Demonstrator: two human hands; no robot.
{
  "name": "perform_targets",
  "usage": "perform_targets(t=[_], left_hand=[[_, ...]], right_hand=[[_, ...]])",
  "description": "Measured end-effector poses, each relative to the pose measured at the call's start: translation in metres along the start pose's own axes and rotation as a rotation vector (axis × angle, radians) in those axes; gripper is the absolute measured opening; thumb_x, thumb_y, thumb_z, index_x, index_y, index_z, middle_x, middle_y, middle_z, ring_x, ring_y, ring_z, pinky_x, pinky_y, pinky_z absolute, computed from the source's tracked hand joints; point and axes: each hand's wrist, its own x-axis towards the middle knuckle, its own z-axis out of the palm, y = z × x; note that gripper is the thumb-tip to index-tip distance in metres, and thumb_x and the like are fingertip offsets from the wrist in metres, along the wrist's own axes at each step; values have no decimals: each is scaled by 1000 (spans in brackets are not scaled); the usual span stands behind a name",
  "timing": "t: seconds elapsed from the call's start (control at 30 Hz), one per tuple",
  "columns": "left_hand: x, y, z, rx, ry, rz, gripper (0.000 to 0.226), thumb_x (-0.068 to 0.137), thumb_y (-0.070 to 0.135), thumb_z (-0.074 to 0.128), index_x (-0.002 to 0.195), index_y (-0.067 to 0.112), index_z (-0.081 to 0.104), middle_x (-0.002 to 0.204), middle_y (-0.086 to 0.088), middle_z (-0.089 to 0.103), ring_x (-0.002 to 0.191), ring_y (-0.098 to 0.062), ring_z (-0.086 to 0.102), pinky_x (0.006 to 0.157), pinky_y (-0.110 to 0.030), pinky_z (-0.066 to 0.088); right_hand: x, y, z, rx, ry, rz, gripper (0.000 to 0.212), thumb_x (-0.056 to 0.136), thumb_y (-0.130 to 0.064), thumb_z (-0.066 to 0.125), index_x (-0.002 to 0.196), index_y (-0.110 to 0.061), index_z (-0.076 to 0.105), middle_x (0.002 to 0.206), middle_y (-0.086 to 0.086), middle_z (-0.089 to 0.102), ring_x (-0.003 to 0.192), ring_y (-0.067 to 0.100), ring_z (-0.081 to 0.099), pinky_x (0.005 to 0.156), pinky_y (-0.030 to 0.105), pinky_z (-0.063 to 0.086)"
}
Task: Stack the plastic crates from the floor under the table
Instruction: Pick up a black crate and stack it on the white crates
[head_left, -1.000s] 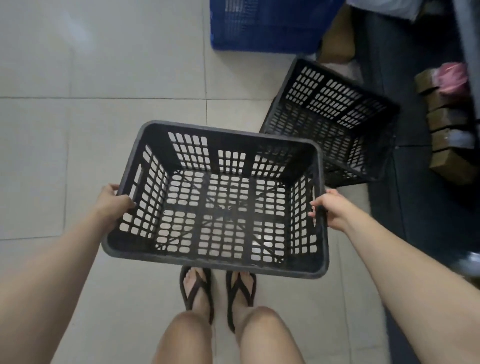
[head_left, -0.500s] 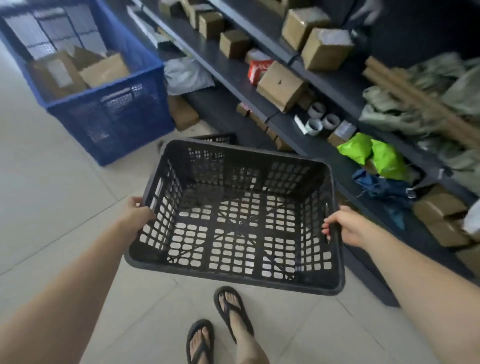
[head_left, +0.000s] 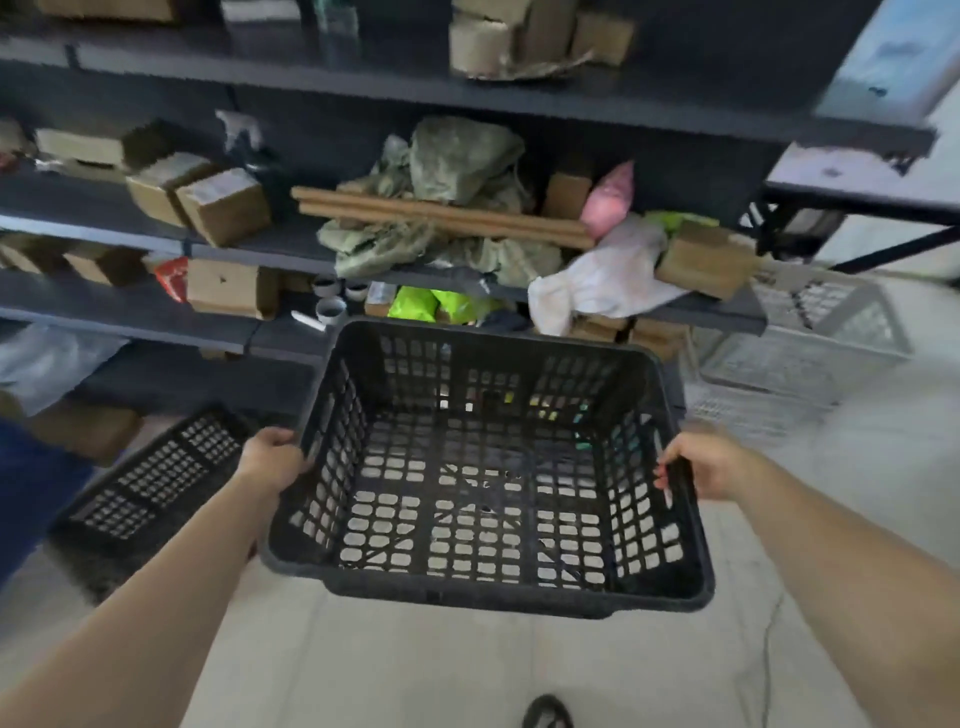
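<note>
I hold a black perforated plastic crate (head_left: 483, 587) level in front of me, above the tiled floor. My left hand (head_left: 270, 460) grips its left rim and my right hand (head_left: 711, 465) grips its right rim. The crate has nothing inside. A second black crate (head_left: 150, 483) lies tilted on the floor at the lower left, against the shelving. At the right, grey-white crates (head_left: 800, 343) stand stacked on the floor under a dark-framed table (head_left: 857, 182).
Dark shelving (head_left: 156, 312) runs across the back, loaded with cardboard boxes, green cloth, cardboard tubes and bags. A blue crate's edge (head_left: 21, 483) shows at the far left. One sandalled foot (head_left: 545, 714) is at the bottom edge. Pale tiles lie to the right.
My view has swung right and upward, from the floor to the shelving and the table. The black crate stays in both hands. The other black crate now lies to my left.
</note>
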Motion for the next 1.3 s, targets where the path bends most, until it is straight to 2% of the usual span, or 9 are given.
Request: perform_targets(t=[0.23, 0.47, 0.6, 0.7, 0.8, 0.93, 1.03, 1.13, 1.3], left_hand=[[-73, 67, 222, 193, -251, 145, 18, 80, -11, 58, 83, 6, 56, 75, -13, 58, 70, -25, 54, 67, -26, 51], [-138, 119, 397, 387, -575, 264, 26, 79, -6, 55, 104, -2, 57, 77, -16, 60, 62, -25, 57, 46, -28, 48], [-162, 160, 486, 413, -707, 318, 28, 84, -7, 52, 110, 2, 51, 80, -15, 55, 65, -22, 51, 58, -29, 42], [-173, 196, 549, 432, -757, 357, 21, 86, -8, 51, 102, 5, 49, 81, -14, 54, 65, -19, 48, 58, -27, 39], [-182, 229, 603, 458, -760, 397, 20, 85, -9, 51, 78, 10, 48, 78, -10, 51, 63, -15, 44, 53, -25, 36], [-189, 280, 668, 474, -722, 473, 27, 85, -9, 50, 69, 12, 45, 73, -7, 48, 67, -19, 47, 71, -27, 38], [-189, 317, 715, 458, -685, 509, 12, 87, -4, 55, 93, 7, 52, 79, -7, 51, 67, -18, 47, 70, -29, 38], [-182, 353, 761, 411, -664, 550, 33, 89, 7, 59, 120, -2, 51, 95, -13, 54, 61, -14, 45, 60, -28, 40], [-157, 400, 838, 344, -567, 500, 26, 87, 9, 62, 111, -1, 59, 89, -15, 64, 81, -30, 61, 83, -40, 50]], right_hand=[[18, 101, -194, 224, 232, 77, 18, 90, 9, 35, 79, -2, 43, 70, 14, 46, 58, 22, 47, 36, 24, 48], [13, 183, -337, 403, 495, 102, 23, 86, 14, 35, 71, -1, 43, 65, 17, 43, 53, 26, 44, 39, 25, 46], [15, 201, -393, 452, 609, 158, 24, 86, 14, 35, 70, -2, 42, 64, 17, 43, 30, 18, 48, 28, 16, 37], [27, 204, -428, 511, 657, 172, 25, 87, 14, 34, 70, -2, 40, 66, 17, 43, 32, 18, 49, 29, 14, 38], [46, 197, -463, 553, 701, 190, 24, 87, 12, 36, 68, -2, 41, 63, 16, 44, 32, 20, 49, 35, 17, 40], [80, 168, -510, 589, 783, 153, 28, 87, 12, 33, 64, -3, 41, 58, 13, 42, 41, 21, 42, 32, 17, 35], [113, 139, -551, 604, 802, 105, 26, 85, 13, 32, 67, -3, 42, 58, 13, 41, 33, 17, 43, 28, 12, 33], [156, 115, -595, 634, 776, 67, 24, 83, 13, 34, 73, -5, 46, 59, 13, 42, 35, 16, 44, 31, 13, 34], [253, 72, -674, 621, 678, 0, 21, 82, 12, 33, 83, -4, 47, 63, 15, 45, 50, 21, 44, 34, 15, 34]])
